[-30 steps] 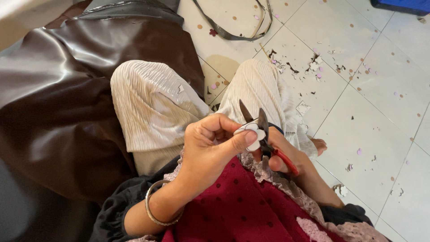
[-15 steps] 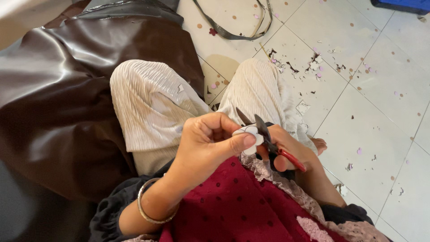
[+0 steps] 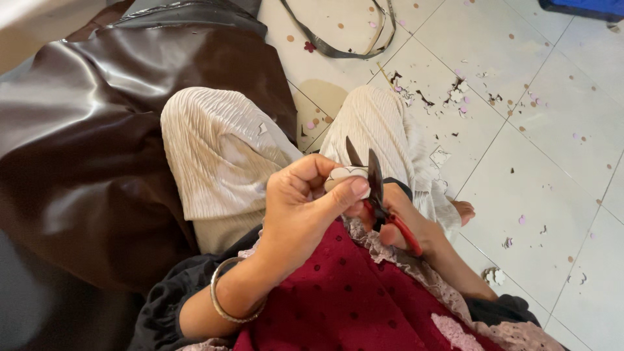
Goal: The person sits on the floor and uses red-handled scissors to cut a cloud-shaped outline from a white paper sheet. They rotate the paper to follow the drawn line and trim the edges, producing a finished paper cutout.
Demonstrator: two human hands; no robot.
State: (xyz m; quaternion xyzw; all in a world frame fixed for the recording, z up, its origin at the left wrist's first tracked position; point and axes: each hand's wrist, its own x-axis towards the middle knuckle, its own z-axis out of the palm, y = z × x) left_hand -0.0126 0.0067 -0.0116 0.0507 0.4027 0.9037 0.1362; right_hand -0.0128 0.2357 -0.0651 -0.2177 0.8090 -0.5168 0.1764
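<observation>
Head view, looking down on my lap. My left hand [image 3: 305,208] pinches a small pale piece [image 3: 343,174] between thumb and fingertips, held up in front of my knees. My right hand [image 3: 403,224] is curled around the red handles of a pair of scissors [image 3: 377,192]; the dark blades stand apart, with the pale piece between them or just beside them, and I cannot tell if an edge is in contact. The right fingers are mostly hidden behind the left hand, so beyond the closed grasp on the handles I cannot read how hard they squeeze.

Progress, as a judgement: the trimming looks well under way. The white tile floor [image 3: 539,162] already carries many small offcuts and punched dots, pale, pink and tan, too many and too small to count. The piece in hand looks partly shaped, with a scalloped edge; how much of its outline remains uncut is hidden by my thumb.

Count:
- scissors: one
- piece being cut: one
- hands at work: two, both mine
- metal bangle [image 3: 224,302] on the left wrist: one
- dark strap loop [image 3: 338,49] on the floor beyond my knees: one
- sheet of brown glossy material [image 3: 84,143] on my left, partly under my leg: one
- larger white scraps on the floor near my foot: at least two
</observation>
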